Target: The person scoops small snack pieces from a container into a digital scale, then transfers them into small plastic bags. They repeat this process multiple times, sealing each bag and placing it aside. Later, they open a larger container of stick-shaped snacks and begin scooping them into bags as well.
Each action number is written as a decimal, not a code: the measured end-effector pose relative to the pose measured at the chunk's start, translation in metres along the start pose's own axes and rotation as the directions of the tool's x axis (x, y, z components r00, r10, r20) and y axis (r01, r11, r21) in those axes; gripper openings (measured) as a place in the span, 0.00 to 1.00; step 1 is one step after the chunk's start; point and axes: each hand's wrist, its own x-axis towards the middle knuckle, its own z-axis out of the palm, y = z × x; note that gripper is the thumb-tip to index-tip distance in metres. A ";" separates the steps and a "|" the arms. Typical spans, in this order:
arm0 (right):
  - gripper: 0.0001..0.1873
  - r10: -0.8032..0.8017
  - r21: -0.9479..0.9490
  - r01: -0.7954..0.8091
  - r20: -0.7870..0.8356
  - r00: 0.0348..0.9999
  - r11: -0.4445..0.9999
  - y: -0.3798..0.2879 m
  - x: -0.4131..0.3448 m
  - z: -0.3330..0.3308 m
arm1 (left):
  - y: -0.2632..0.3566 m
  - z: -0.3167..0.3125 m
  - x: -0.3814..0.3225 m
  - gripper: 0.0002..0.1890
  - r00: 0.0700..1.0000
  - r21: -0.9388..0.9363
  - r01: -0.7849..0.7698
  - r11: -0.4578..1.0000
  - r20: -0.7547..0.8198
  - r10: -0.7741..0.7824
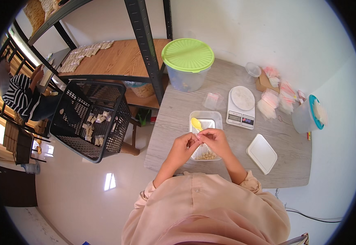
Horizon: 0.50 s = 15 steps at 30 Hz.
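My left hand (181, 150) and my right hand (216, 142) meet fingertip to fingertip above a clear plastic tub (218, 118). Something small and pale seems pinched between them; what it is cannot be told. Inside the tub lies a white slotted tray, with a yellow plastic spoon (196, 123) at its far end and pale, nut-like pieces (208, 156) at the near end. Small clear zip bags (213, 101) lie just beyond the tub. To their right stands a white digital kitchen scale (240, 107). A white rectangular lid (262, 154) rests right of my hands.
A green-lidded plastic container (187, 65) stands at the table's back left. Bundled plastic bags (268, 104) and a teal-lidded container (306, 114) are at the right. On the left, a black plastic crate (87, 122) holds filled packets beside a metal shelf (104, 61). A person (18, 92) sits beyond.
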 end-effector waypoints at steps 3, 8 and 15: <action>0.05 -0.078 -0.147 0.065 -0.078 0.994 0.987 -0.002 -0.001 0.000 | -0.001 0.002 0.000 0.07 1.000 -0.011 -0.001 1.000 -0.024 0.000; 0.06 -0.529 -0.731 0.372 0.018 0.848 0.572 -0.014 -0.007 0.005 | 0.002 0.002 0.003 0.06 0.992 0.281 -0.025 0.960 -0.113 0.059; 0.06 -0.378 -0.422 0.324 -0.051 0.924 0.847 -0.026 -0.003 -0.004 | 0.010 -0.002 0.008 0.30 0.903 0.513 -0.356 0.781 -0.026 0.428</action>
